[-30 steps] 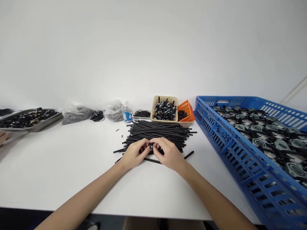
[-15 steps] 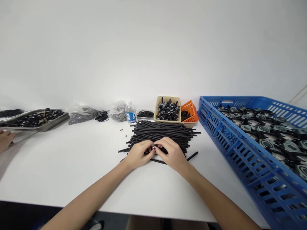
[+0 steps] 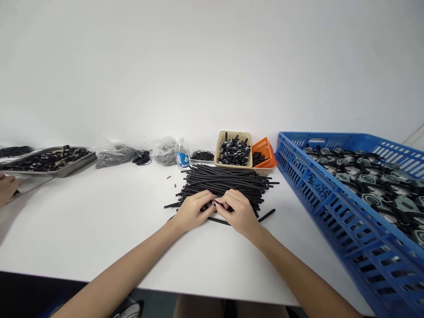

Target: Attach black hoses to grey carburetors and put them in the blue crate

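Note:
My left hand and my right hand meet at the near edge of a pile of black rods on the white table. Both sets of fingers are curled together around a small black and silver part pinched between them. One long black rod lies under my right hand and sticks out to the right.
A beige bin of black parts and an orange basket stand behind the pile. A blue crate of grey-black assemblies fills the right side. A small bottle, plastic bags and a metal tray sit at the left, near another person's hand.
My hands stay pinched together on the small part. The view has shifted a little, so everything sits slightly further right. The other person's hand at the left edge has come further into view.

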Tool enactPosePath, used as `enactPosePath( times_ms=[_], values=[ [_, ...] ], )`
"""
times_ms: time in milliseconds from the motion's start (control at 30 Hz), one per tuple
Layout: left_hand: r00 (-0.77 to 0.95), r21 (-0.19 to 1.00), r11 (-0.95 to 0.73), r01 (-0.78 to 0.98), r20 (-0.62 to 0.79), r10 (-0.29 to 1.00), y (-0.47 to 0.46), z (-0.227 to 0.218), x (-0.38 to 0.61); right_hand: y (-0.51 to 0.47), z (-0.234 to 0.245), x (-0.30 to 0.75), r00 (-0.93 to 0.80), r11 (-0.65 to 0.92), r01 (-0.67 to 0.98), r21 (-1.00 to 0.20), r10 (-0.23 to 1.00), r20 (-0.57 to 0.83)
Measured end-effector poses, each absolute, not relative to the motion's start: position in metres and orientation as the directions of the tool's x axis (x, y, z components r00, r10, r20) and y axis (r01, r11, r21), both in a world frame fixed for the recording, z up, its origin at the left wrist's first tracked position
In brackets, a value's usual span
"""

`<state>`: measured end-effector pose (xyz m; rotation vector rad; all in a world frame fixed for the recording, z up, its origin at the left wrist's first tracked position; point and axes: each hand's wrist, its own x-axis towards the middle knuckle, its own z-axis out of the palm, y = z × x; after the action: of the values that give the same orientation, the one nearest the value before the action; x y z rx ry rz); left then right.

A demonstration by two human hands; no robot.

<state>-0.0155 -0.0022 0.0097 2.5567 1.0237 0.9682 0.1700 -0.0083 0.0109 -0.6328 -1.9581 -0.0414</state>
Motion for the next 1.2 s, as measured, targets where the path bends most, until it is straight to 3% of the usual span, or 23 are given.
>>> enactPosePath(
  times_ms=[233,800,1200],
  values=[
    [0.502,0.429,-0.752,0.501,0.563,0.656,-0.0015,0.0088,-0.0179,-0.0082,0.0098,0.1704,-0.229,0.847,0.333,-0.414,0.498,0.836],
    [0.520,0.393,-0.775,0.495,0.581,0.626,-0.0017,0.0082,-0.0178,-0.0099,0.0145,0.1705,-0.225,0.826,0.218,-0.519,0.560,0.797],
    [0.553,0.372,-0.790,0.488,0.568,0.609,-0.0013,0.0067,-0.0186,-0.0092,0.0146,0.1708,-0.255,0.816,0.235,-0.528,0.576,0.777]
  ],
)
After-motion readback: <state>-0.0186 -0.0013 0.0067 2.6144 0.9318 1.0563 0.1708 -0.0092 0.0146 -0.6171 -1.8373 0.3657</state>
